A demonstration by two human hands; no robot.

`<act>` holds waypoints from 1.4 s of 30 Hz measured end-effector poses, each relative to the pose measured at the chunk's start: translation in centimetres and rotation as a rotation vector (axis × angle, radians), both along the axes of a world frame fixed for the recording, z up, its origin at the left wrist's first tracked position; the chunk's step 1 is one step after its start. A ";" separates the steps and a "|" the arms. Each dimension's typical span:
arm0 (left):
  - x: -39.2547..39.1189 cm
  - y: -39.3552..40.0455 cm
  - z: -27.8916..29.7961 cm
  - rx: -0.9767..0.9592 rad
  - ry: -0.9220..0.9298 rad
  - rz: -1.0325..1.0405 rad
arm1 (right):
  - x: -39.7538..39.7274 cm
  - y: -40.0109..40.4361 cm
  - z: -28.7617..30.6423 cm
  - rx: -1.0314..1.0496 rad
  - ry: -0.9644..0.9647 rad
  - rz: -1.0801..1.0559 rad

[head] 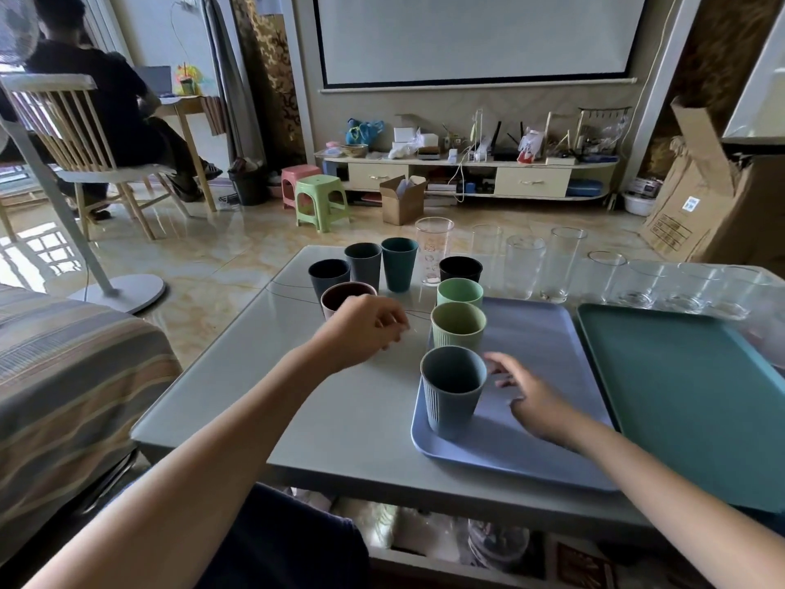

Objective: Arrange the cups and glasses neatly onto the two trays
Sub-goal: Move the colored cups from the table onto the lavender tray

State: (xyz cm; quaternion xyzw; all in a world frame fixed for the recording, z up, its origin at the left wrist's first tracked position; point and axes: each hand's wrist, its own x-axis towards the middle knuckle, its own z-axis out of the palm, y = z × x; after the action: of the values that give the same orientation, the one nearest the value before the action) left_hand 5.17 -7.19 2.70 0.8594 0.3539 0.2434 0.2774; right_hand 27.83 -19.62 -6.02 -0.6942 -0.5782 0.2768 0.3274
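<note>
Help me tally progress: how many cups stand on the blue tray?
3: a grey-blue cup nearest, an olive-green cup behind it, a mint cup at the far left edge of the blue tray. None seems hidden.

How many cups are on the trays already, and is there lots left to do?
Three cups stand in a column on the purple tray: blue-grey cup, olive cup, mint cup. Neither hand holds anything; the left hand hovers by the pink cup, the right hand beside the blue-grey cup. Left: five coloured cups, all the clear glasses, and the teal tray holds nothing.
</note>
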 end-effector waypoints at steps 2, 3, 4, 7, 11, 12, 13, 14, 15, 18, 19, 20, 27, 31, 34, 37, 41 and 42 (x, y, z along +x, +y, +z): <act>-0.7 1.2 -0.3 0.025 -0.051 0.126 | 0.9 0.7 1.2 0.118 -0.008 -0.091; -1.0 1.9 -0.5 0.052 -0.060 0.196 | 1.2 1.3 2.0 0.172 -0.006 -0.116; -1.3 2.8 -0.6 0.075 -0.076 0.267 | 1.4 2.0 2.9 0.221 -0.006 -0.132; -1.9 5.7 -0.4 0.111 -0.141 0.409 | 1.3 4.6 5.8 0.310 -0.032 -0.128; -3.3 8.6 -0.4 0.252 -0.011 0.473 | 0.3 10.1 9.0 0.369 -0.113 -0.079; -3.7 9.3 -0.6 0.295 0.054 0.491 | 0.0 11.9 9.6 0.356 -0.151 -0.053; -4.1 10.1 -1.0 0.319 0.099 0.522 | -0.3 13.8 10.1 0.337 -0.204 -0.017; -4.4 10.8 -1.5 0.324 0.118 0.556 | -0.6 15.7 10.5 0.314 -0.262 0.017; -4.5 11.5 -1.9 0.323 0.124 0.581 | -0.7 17.8 10.7 0.286 -0.321 0.045; -4.1 13.5 -3.6 0.343 0.183 0.569 | -0.6 23.9 10.6 0.170 -0.458 0.075; -4.0 14.2 -4.2 0.343 0.217 0.552 | -0.5 25.8 10.3 0.122 -0.503 0.069; -3.7 14.8 -4.7 0.332 0.247 0.533 | -0.5 27.4 9.9 0.071 -0.560 0.060; -2.2 18.2 -6.3 0.200 0.243 0.477 | 0.1 33.9 6.2 -0.138 -0.789 0.084; -2.0 18.6 -6.7 0.198 0.146 0.498 | 0.1 34.1 5.5 -0.109 -0.777 0.075; -2.6 18.4 -6.7 0.209 0.070 0.560 | -0.2 33.6 5.5 -0.066 -0.718 0.021; -3.5 17.9 -5.8 0.258 0.010 0.622 | -0.3 32.6 6.2 -0.002 -0.672 0.001; -4.3 16.5 -3.5 0.343 -0.071 0.695 | -0.4 30.2 8.4 0.180 -0.640 -0.024; -4.4 16.0 -2.9 0.359 -0.085 0.693 | -0.5 29.5 9.1 0.226 -0.632 -0.026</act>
State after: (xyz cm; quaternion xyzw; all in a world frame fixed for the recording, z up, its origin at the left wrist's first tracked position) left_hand 0.74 8.85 -0.21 0.7130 0.5630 0.4161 0.0384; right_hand 27.36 9.84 3.05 -0.7121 -0.6694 -0.0223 0.2103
